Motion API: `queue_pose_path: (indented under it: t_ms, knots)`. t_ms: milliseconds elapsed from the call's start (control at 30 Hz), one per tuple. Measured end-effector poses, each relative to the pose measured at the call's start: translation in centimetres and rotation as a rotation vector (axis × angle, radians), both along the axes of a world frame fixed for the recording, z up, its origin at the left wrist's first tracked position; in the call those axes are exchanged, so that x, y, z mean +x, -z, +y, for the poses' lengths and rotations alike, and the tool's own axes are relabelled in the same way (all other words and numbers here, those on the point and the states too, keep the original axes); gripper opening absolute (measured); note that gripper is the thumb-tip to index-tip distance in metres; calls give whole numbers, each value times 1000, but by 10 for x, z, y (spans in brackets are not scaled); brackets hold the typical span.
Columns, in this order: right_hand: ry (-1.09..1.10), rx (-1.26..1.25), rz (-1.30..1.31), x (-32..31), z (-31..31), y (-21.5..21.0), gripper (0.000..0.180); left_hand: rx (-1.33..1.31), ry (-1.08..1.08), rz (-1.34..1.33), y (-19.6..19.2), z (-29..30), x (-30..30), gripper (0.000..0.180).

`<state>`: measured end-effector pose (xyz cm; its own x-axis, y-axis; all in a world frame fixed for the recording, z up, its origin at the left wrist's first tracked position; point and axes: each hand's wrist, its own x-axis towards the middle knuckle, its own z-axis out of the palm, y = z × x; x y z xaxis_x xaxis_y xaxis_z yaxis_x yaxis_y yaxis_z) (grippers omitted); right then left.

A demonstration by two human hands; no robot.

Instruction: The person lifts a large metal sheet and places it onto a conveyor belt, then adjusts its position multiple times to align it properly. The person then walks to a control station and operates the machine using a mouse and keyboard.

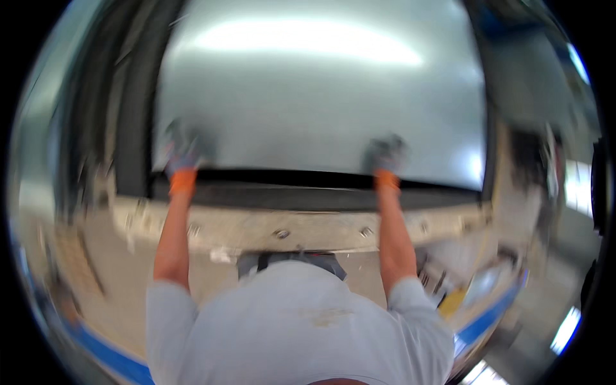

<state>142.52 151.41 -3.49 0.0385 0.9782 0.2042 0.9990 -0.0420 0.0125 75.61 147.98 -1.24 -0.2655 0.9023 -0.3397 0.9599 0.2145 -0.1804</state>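
Note:
A large, shiny grey metal sheet [308,109] lies in front of me, with a bright band of light reflected across its far part. My left hand [183,146], in a grey glove with an orange cuff, is over the sheet near its front left corner. Toward the right of the same near edge, my right hand [386,153] wears a matching glove. Both hands appear to touch the top of the sheet, but motion smears their fingers, so whether they are spread or closed cannot be made out.
Dark bars [131,128] run along the sheet's left side. A worn pale beam [321,228] with several metal fittings crosses between me and the sheet. Blurred items [443,282] lie on the right past my forearm. Blue strips [112,353] mark the lower left floor.

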Motion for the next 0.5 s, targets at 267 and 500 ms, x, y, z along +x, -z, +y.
queue_pose_path:
  t_ms: [267,500]
  knots:
    - [226,-178,135,-57,47,-57,82,488,154,-61,-50,-3,171,82]
    - [125,-139,194,-42,28,-58,78,429,535,-204,-57,-29,212,89]
